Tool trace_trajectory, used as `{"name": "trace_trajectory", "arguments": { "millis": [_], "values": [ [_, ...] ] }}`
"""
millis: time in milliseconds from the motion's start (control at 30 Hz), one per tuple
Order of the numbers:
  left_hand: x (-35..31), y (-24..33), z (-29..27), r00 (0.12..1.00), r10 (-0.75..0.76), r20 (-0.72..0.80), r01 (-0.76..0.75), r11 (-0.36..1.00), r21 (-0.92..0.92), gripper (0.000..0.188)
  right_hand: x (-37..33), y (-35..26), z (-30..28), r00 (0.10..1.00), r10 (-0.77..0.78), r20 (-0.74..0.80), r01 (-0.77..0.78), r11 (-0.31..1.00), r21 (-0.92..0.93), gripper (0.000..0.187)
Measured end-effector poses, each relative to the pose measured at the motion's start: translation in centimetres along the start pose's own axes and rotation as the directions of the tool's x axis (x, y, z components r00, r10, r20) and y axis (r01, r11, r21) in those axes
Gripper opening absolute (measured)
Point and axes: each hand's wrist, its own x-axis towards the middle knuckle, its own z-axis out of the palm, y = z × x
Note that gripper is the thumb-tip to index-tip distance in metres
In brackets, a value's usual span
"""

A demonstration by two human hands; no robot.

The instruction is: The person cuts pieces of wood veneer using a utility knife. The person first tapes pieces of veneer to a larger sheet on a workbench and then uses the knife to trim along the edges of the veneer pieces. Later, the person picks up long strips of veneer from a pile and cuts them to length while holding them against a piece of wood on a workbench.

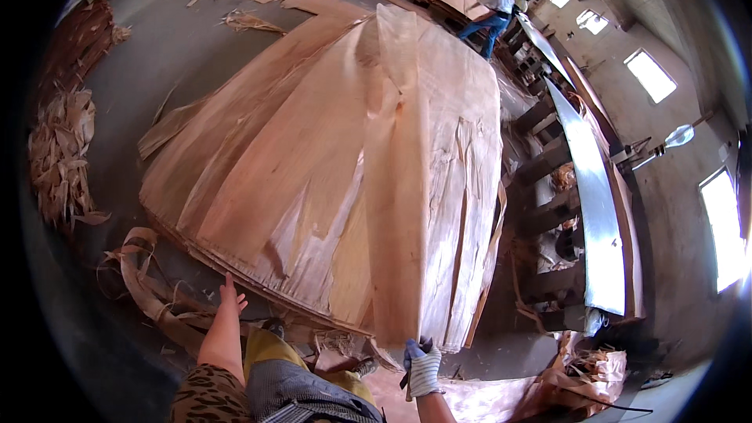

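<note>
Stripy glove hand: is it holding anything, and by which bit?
The gloved right hand seems to pinch the long veneer strip by its near end's right corner. Whether it also holds the dark object beside it is unclear.

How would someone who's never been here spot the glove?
Start at the big stack of wood sheets; follow its near edge right, to the person's right hand. The glove there is whitish and striped, unlike the bare left hand.

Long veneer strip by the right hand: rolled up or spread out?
Spread out: the veneer strip runs lengthwise over other sheets, its near end at the gloved right hand.
</note>
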Motion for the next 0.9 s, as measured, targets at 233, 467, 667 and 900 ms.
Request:
{"name": "trace_trajectory", "arguments": {
  "millis": [233,467,667,900],
  "values": [
    [4.6,-2.4,2.8,0.994,0.085,0.063,-0.087,0.996,0.031,0.076,1.6,2.7,-2.6,1.000,0.002,0.027,-0.005,0.997,0.082,0.010],
    [4.6,-5.3,2.7,0.980,-0.052,0.191,0.090,0.976,-0.199,0.091,-1.3,3.4,-9.0,0.995,-0.080,-0.063,0.074,0.993,-0.092,0.009],
    [6.1,-3.1,8.5,0.946,-0.064,0.316,0.176,0.925,-0.337,0.081,-0.4,0.5,-4.3,0.996,-0.003,-0.088,-0.002,0.998,-0.060,0.011],
    [6.8,-2.0,7.9,0.928,0.107,-0.357,-0.186,0.963,-0.196,0.048,-0.4,0.7,-1.5,1.000,0.022,0.017,-0.019,0.982,-0.187,0.013]
  ]
}}
